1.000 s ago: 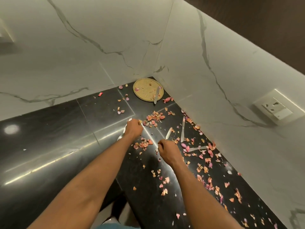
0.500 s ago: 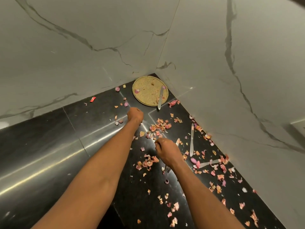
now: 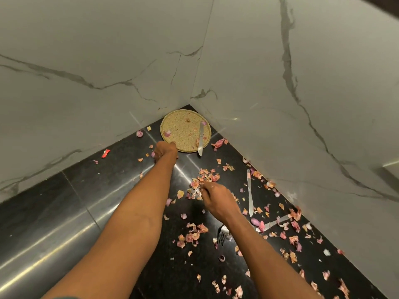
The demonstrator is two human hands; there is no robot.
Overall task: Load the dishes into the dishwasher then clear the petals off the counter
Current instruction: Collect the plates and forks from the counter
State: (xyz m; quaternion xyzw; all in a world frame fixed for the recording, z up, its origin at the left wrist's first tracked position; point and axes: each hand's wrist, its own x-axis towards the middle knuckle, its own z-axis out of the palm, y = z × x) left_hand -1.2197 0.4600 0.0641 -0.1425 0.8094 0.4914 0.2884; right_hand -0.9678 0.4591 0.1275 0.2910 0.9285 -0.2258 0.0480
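Your left hand [image 3: 164, 150] reaches far, fingers curled at the near rim of the round plate [image 3: 172, 126] in the corner, whether gripping it I cannot tell. Your right hand [image 3: 218, 199] holds a fork [image 3: 222, 235], tines trailing back, among petals [image 3: 206, 178] littering the counter [image 3: 64, 212]; knives [image 3: 250, 195] wait right, so you're gathering dishes first.

The left hand [image 3: 164, 150] has reached forward to the plate [image 3: 185, 130] edge; the right hand [image 3: 216, 200] advanced too.

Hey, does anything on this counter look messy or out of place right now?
Yes. Dried petals are strewn across the black counter, and a knife lies loose among them by the wall. A small red scrap sits apart at left.
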